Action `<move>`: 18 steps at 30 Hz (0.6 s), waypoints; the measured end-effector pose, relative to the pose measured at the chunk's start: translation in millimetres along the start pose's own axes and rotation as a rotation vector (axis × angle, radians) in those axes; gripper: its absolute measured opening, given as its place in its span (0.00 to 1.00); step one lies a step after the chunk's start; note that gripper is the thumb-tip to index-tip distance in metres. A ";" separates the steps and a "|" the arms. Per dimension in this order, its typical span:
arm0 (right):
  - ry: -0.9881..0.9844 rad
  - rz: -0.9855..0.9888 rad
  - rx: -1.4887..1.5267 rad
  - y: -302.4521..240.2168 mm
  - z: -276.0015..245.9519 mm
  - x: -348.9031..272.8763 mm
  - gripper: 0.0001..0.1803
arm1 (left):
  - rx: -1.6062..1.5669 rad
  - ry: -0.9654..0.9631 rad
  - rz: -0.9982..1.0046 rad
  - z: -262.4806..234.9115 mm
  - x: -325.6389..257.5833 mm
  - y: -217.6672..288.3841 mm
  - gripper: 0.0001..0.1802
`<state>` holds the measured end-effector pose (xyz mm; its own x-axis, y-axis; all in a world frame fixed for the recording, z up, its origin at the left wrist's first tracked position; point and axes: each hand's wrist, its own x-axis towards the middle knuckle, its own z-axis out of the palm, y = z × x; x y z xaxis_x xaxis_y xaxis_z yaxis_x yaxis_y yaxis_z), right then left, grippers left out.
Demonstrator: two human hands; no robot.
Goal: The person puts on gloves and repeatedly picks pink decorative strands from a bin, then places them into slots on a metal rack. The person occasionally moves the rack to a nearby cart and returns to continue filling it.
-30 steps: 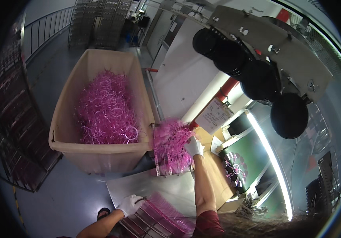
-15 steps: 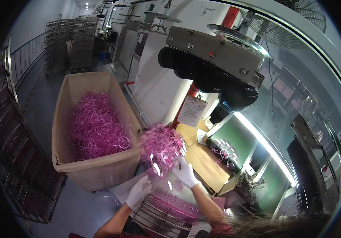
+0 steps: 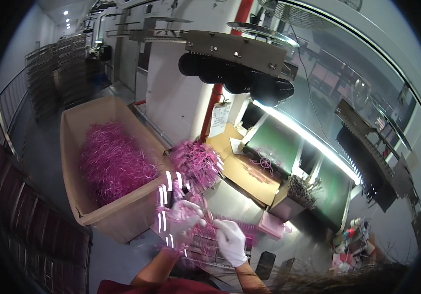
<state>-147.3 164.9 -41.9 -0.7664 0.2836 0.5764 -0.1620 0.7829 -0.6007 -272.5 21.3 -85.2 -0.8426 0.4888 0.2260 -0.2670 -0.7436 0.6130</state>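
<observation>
My left hand (image 3: 187, 215), in a white glove, is closed around a bunch of shiny pink see-through plastic loops (image 3: 164, 208). The loops hang about its fingers and partly cover them. Close by on the right, my gloved right hand (image 3: 230, 241) has its fingers pressed together at the edge of the pink strands; what they pinch is too small to make out. Below both hands lies a metal rack (image 3: 213, 260) with pink loops set along its rows. Just beyond the hands sits a heap of the same pink loops (image 3: 197, 164).
A large beige tub (image 3: 137, 208) holding more pink loops stands at the left. To the right are a cardboard sheet (image 3: 249, 182), a green conveyor belt (image 3: 276, 152), a box of thin metal pieces (image 3: 289, 201) and a dark phone-like slab (image 3: 266, 264). Stacked racks (image 3: 12, 215) line the far left.
Both hands have come back from the heap toward the rack. My left hand now holds a bunch of pink loops, and the view has shifted.
</observation>
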 end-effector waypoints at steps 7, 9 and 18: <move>-0.330 0.871 1.977 -31.3 22.7 -70.2 0.36 | -0.430 -0.212 0.250 43.4 -15.5 47.4 0.27; -0.373 0.691 2.242 -38.5 28.0 -59.6 0.40 | -0.426 -0.297 0.246 49.2 -22.1 52.7 0.27; -0.646 0.492 2.435 -99.0 7.9 -51.8 0.44 | -0.381 -0.178 0.396 81.7 -59.5 87.3 0.30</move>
<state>-96.4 68.3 -16.7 -0.8641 -0.2914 0.4103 0.2680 -0.9565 -0.1151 -207.5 -35.5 16.8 -0.8300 0.1846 0.5263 -0.1247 -0.9812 0.1476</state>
